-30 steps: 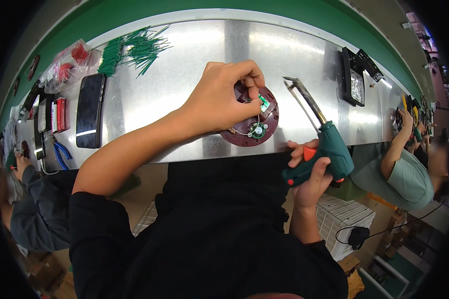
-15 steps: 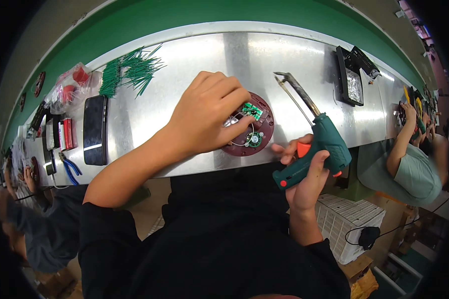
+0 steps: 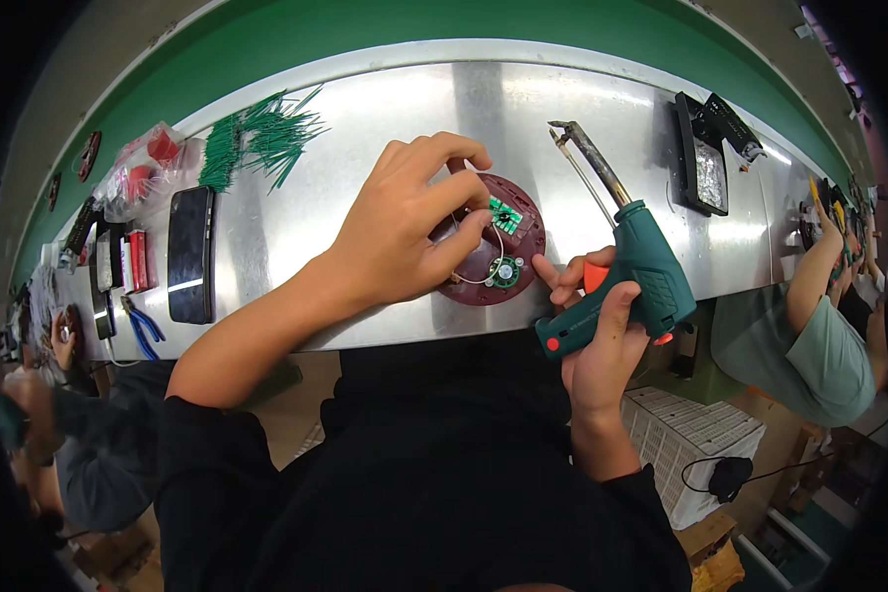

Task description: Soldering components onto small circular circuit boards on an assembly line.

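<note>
A dark red round housing (image 3: 531, 242) lies on the metal bench in front of me, with a green circuit board (image 3: 507, 219) and a smaller round green board (image 3: 505, 271) inside it. A thin white wire (image 3: 501, 247) loops across it. My left hand (image 3: 405, 227) reaches over the housing's left side; thumb and a finger pinch at the wire near the green board, partly hiding it. To the right, my right hand (image 3: 602, 355) is wrapped round a green soldering gun (image 3: 651, 266) with a red trigger. Its metal tip points up, away from the housing.
Green cut wires (image 3: 257, 138), a phone (image 3: 189, 255), blue-handled pliers (image 3: 143, 328) and a plastic bag (image 3: 138, 183) with red parts lie left. A black tray (image 3: 703, 163) stands at the far right. Co-workers sit on both sides; a white crate (image 3: 686, 444) is below the bench.
My left index finger has lifted away from the housing, while the thumb stays near the board. The soldering gun has barely shifted in my right hand.
</note>
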A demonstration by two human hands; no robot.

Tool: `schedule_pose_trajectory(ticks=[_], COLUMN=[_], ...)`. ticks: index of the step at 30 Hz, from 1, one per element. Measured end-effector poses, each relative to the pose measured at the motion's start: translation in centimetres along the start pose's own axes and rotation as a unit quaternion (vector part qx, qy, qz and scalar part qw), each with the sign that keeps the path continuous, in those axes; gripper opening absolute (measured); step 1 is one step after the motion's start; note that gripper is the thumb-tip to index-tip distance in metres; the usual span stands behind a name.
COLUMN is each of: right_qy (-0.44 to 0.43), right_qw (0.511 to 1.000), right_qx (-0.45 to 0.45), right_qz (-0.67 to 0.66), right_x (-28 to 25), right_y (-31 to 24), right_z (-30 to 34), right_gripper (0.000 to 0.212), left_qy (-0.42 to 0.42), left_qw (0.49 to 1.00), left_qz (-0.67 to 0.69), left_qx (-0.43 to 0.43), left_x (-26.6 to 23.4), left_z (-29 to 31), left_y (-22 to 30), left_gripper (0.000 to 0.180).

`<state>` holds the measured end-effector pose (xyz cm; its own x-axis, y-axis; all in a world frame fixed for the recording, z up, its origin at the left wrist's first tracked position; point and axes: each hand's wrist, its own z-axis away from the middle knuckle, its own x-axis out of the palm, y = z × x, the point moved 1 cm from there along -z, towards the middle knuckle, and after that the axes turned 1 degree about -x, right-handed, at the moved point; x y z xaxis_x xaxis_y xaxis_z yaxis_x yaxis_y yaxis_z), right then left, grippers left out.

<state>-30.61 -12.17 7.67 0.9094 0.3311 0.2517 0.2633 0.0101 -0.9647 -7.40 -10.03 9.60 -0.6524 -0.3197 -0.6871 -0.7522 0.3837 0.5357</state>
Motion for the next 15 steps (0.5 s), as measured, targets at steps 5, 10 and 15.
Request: schedule_pose_trajectory(ticks=[5, 10, 15], right_qy=[-0.010, -0.004, 0.012], right_qw=[1.000, 0.999, 0.999], right_qx=[-0.020, -0.037, -0.040], right_qz=[-0.003, -0.018, 0.001], right_x=[-0.5, -1.7, -3.7], right_y=[-0.1, -0.4, -0.8], right_z=[-0.3, -0.2, 0.4], right_gripper=[0.053, 0.053, 0.054], left_qy=[-0.001, -0.023, -0.020], left_qw=[0.999, 1.000, 0.987], left_qz=[-0.014, 0.000, 0.100], left_qx=[0.030, -0.013, -0.120], left_x=[1.1, 2.7, 4.1], left_z=[-1.2, -2.2, -1.6], left_y=[0.5, 1.2, 0.7], left_gripper=[0.009, 0.012, 0.011])
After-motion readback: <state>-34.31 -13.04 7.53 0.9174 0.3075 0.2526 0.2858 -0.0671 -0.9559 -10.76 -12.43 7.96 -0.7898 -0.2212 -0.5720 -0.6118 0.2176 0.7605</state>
